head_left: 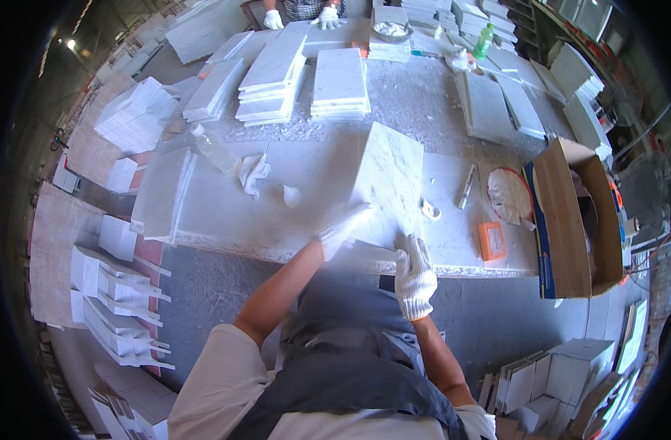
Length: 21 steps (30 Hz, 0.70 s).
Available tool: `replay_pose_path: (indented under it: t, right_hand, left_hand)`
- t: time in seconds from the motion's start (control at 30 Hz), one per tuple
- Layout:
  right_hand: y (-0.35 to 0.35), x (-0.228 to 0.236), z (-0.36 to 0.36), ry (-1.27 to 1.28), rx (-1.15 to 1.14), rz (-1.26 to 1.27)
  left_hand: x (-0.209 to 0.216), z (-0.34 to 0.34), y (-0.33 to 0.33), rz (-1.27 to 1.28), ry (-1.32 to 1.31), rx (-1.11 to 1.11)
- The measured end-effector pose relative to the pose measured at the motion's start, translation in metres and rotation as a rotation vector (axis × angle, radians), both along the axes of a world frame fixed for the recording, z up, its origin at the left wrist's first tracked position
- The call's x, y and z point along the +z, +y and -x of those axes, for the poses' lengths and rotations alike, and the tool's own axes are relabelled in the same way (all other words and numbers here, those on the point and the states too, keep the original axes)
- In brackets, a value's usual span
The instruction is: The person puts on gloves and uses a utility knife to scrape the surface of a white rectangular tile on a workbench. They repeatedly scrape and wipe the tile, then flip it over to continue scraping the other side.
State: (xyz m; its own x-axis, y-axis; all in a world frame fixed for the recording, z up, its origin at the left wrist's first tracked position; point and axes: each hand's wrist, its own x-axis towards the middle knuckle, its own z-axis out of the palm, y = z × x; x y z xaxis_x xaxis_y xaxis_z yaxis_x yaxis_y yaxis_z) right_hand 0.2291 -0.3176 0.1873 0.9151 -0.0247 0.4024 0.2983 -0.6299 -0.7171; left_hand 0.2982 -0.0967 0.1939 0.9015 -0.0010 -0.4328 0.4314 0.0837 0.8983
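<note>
A white marble tile (389, 180) with grey veins lies at an angle on the workbench in front of me, its near corner by the front edge. My left hand (345, 229), in a white glove and blurred, reaches along the tile's near left side with its fingers stretched out. At the near right corner, my right hand (415, 277) has its gloved fingers and thumb pressed together on the tile's edge. Right of the tile lie a small white tape-like roll (429, 210), a marker pen (467, 186), a round white pad with a red rim (509, 195) and an orange block (491, 241).
A cardboard box (574, 220) stands at the bench's right end. To the left are a clear bottle (217, 150), a crumpled white cloth (254, 174) and leaning slabs (163, 192). Tile stacks (340, 84) line the far side, where another person's gloved hands (327, 18) rest.
</note>
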Motion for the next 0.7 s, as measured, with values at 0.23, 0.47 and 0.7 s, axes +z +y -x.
replay_pose_path:
  t: [0.23, 0.47, 0.7]
  right_hand:
    - [0.009, 0.0, -0.003, 0.076, -0.003, -0.245]
    - [-0.001, -0.017, -0.045, 0.148, 0.097, -0.611]
    - [0.036, -0.042, -0.149, -0.03, 0.116, 0.404]
  left_hand:
    - [0.011, -0.021, 0.009, 0.262, -0.013, -0.025]
    - [0.04, -0.028, 0.03, 0.11, -0.075, -0.054]
    - [0.084, -0.06, 0.118, -0.548, -0.51, -0.098]
